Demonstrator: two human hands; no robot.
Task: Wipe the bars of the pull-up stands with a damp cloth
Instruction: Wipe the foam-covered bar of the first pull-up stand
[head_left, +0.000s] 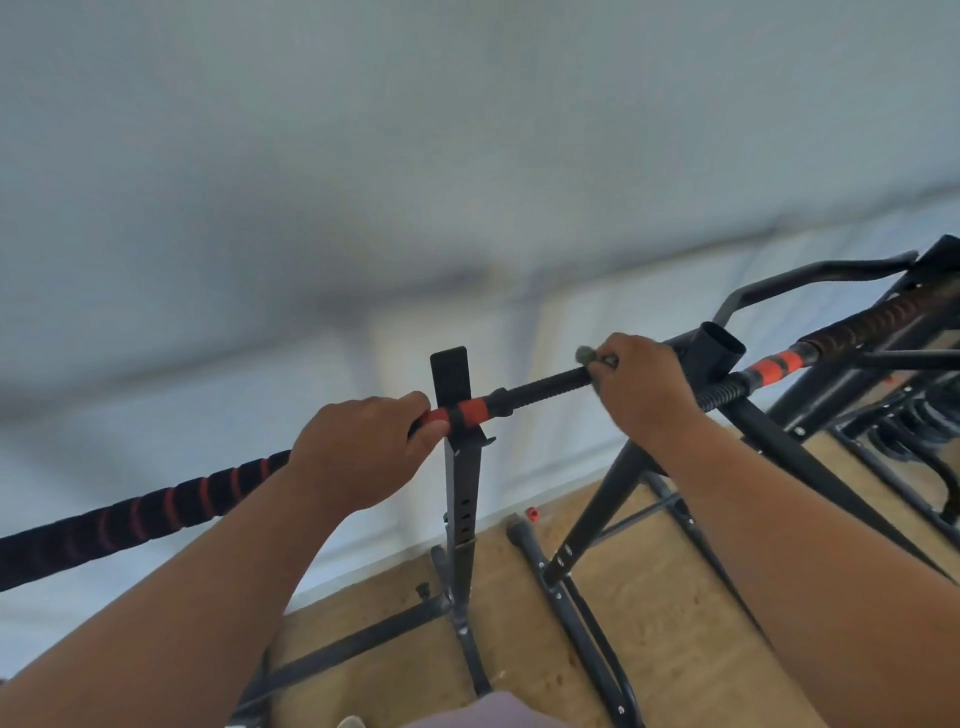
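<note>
Bottom edge of the view there's a bit of pale fabric, prob the person's own clothing, too blurry to say. Then both forearms reaching up to the bar of the nearer pull-up stand.

Left hand is wrapped round the bar right at the orange grip section, fingers curled closed on it, just beside the upright post. Looks like it's steadying the bar. Right hand sits further along on the black ribbed part, fingers pinched around a small greyish wad poking out past the knuckles (I'd guess that's the damp cloth, but only a corner shows, so not 100% sure).

Progress-wise, hard to call tbh. Nothing shows a wet vs dry line on the bar. My read: it's mid-wipe on this first bar, w/ the long padded stretch off to the left and the second stand's bar on the right left to do. Floor under it all is light wood, wall behind is plain white.
</note>
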